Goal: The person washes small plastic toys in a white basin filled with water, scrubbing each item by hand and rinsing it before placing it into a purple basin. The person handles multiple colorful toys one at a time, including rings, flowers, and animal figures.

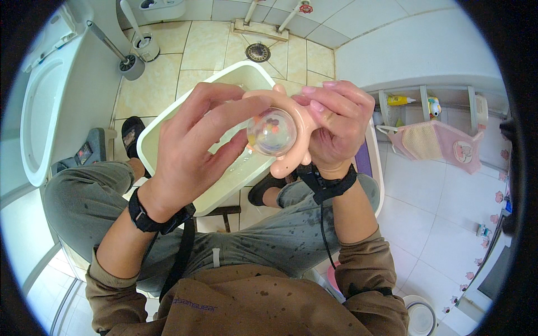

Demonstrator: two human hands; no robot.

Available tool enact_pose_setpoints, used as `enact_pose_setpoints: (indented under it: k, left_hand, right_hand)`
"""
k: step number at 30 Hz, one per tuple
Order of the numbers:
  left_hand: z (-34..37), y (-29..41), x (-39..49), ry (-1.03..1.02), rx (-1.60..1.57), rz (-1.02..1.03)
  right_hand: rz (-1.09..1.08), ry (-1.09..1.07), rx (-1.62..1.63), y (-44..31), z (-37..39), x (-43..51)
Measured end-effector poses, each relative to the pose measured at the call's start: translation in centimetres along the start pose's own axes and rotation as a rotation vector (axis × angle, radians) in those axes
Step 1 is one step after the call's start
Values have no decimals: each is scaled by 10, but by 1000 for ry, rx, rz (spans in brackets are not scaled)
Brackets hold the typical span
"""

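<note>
Between my hands, above a pale plastic basin (218, 201), is a peach-coloured plastic toy (300, 122) with rounded knobs and a clear dome that has small coloured pieces inside. My left hand (189, 143) reaches over the toy from the left, its fingers at the upper rim of the dome and its thumb close to the dome's left side. With bent fingers my right hand (338, 122) grips the toy's right side. Some water shows in the basin beneath. Both wrists wear black straps, and a thin cable hangs from the right one.
Toilet brushes in holders (133, 68) stand at the upper left, near a white washbasin (40, 122). A floor drain (258, 52) lies beyond the basin. At right, a pink mesh bag (441, 145) hangs below a wall shelf holding a yellow bottle (399, 100).
</note>
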State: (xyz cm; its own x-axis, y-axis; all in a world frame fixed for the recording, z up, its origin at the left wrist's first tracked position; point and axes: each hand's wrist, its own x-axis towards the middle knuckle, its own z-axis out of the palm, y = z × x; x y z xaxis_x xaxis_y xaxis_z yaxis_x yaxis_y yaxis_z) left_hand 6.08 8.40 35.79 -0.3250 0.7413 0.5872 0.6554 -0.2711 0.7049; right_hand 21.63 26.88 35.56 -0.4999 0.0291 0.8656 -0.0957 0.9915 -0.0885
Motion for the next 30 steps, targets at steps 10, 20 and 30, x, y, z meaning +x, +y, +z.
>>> enact_pose_setpoints:
  k: [10,20,30]
  left_hand:
    - [3,8,-7,-167,-369,-262]
    - [9,-12,-7,-200,-661,-646]
    - [-15,-26,-2,-49,-437,-707]
  right_hand:
    - [110,-128,30,2,9,2]
    - [549,-437,521,-11,11,-16]
    - [838,-466,576,-1,10,-18]
